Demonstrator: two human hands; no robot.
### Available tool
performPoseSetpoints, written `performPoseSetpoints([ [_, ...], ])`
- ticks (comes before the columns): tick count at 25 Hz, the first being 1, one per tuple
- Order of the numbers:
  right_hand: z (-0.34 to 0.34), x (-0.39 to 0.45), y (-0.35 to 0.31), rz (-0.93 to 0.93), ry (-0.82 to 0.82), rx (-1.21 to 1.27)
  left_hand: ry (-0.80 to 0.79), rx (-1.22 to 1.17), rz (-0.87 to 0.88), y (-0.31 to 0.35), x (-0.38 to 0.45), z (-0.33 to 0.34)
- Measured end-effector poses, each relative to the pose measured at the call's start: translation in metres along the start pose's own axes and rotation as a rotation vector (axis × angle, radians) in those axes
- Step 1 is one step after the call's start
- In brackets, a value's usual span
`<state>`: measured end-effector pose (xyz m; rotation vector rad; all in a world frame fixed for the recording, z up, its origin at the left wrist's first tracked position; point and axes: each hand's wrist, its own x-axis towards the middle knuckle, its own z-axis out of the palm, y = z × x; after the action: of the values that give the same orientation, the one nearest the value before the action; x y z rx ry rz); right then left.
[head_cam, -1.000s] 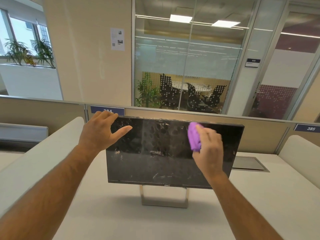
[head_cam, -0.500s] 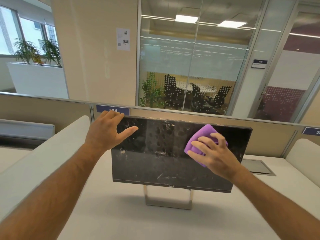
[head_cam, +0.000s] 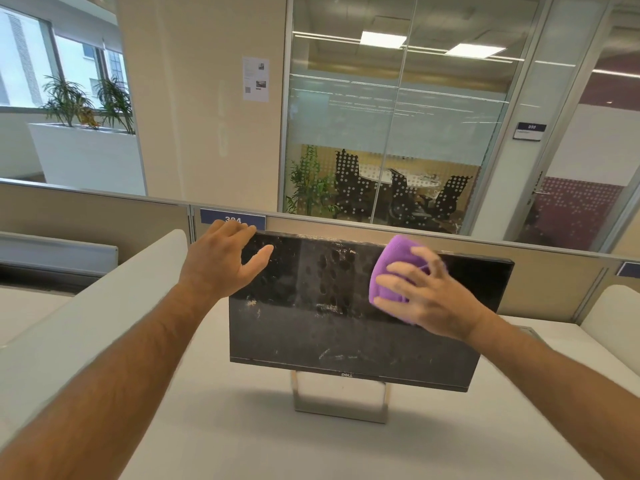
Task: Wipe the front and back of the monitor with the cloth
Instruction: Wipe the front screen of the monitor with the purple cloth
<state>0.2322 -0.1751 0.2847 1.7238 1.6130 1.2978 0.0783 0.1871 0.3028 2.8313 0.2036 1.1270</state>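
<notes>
A black monitor (head_cam: 346, 327) stands on a silver stand (head_cam: 341, 403) on the white desk, its screen facing me and smeared with whitish marks. My left hand (head_cam: 221, 265) grips the monitor's top left corner, fingers over the upper edge and thumb on the screen. My right hand (head_cam: 429, 299) presses a purple cloth (head_cam: 391, 268) flat against the upper right part of the screen, fingers spread over the cloth. The monitor's back is hidden.
The white desk (head_cam: 242, 427) runs toward me. A beige partition (head_cam: 554, 289) with a blue number label (head_cam: 232, 218) stands right behind the monitor. White curved dividers (head_cam: 86, 317) flank the desk left and right. A cable hatch (head_cam: 530, 329) lies behind my right wrist.
My right hand turned from edge-on to flat on the screen, spreading the cloth and sliding it slightly up and right. My left hand stayed on the top left corner.
</notes>
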Motion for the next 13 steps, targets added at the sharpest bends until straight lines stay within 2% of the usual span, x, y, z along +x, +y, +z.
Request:
performPoseSetpoints([
  [1,-0.001,0.001,-0.004,-0.129,-0.029,-0.005,-0.002,-0.003,0.0,0.0,0.0,0.0],
  [2,-0.002,0.002,-0.003,-0.181,-0.038,-0.001,-0.003,-0.005,0.003,0.0,0.0,-0.001],
  [3,-0.002,0.004,0.003,-0.14,-0.015,-0.012,-0.006,-0.005,0.007,-0.001,0.0,-0.001],
  [5,-0.004,0.01,0.013,0.113,0.06,0.05,-0.01,-0.007,0.012,-0.001,-0.001,-0.002],
  [6,-0.003,0.015,0.009,0.149,0.089,0.073,-0.012,-0.01,0.013,0.0,-0.002,-0.002],
  [7,-0.003,0.018,0.002,0.076,0.064,0.073,-0.014,-0.014,0.014,0.0,-0.002,-0.003],
  [9,-0.004,0.017,-0.012,-0.192,0.0,0.051,-0.012,-0.021,0.021,0.0,-0.003,-0.004],
  [10,-0.001,0.016,-0.008,-0.222,-0.001,0.047,-0.012,-0.023,0.025,0.0,-0.003,-0.005],
  [13,-0.001,0.021,0.005,0.094,0.086,0.103,-0.02,-0.022,0.027,-0.001,-0.003,-0.005],
])
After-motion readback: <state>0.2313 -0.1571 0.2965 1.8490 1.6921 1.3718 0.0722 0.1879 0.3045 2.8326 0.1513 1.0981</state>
